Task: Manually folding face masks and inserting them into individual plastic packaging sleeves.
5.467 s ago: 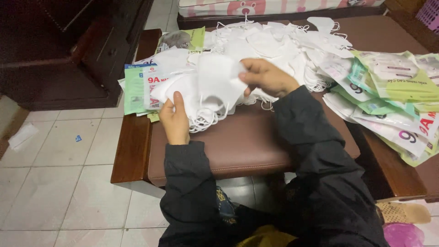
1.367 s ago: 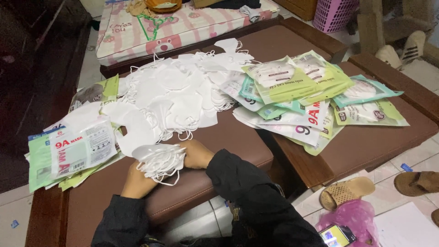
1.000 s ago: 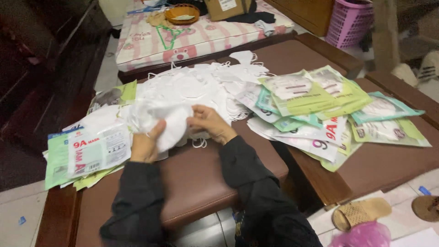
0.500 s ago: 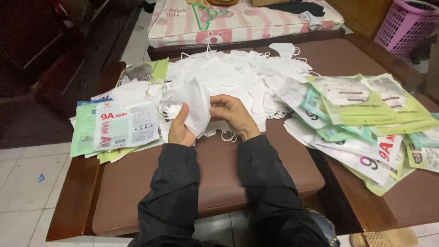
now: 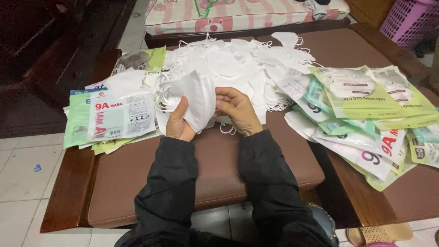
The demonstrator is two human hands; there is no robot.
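Grip: while the left hand (image 5: 179, 122) pinched a folded white mask (image 5: 194, 97), the right hand (image 5: 238, 110) curled its fingers (image 5: 227, 93) onto its edge.
Place: above the counter (image 5: 137, 169), near the mask heap (image 5: 238, 68).
Handling: probably light, soft, floppy; best held along the fold.

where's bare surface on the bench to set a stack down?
Free: the brown cushion near the person, between the sleeves and the wooden rim, below the left packet stack. Also the far right cushion. Crowded: the mask pile beyond both hands, left hand and right hand holding a white mask, and the right packets.
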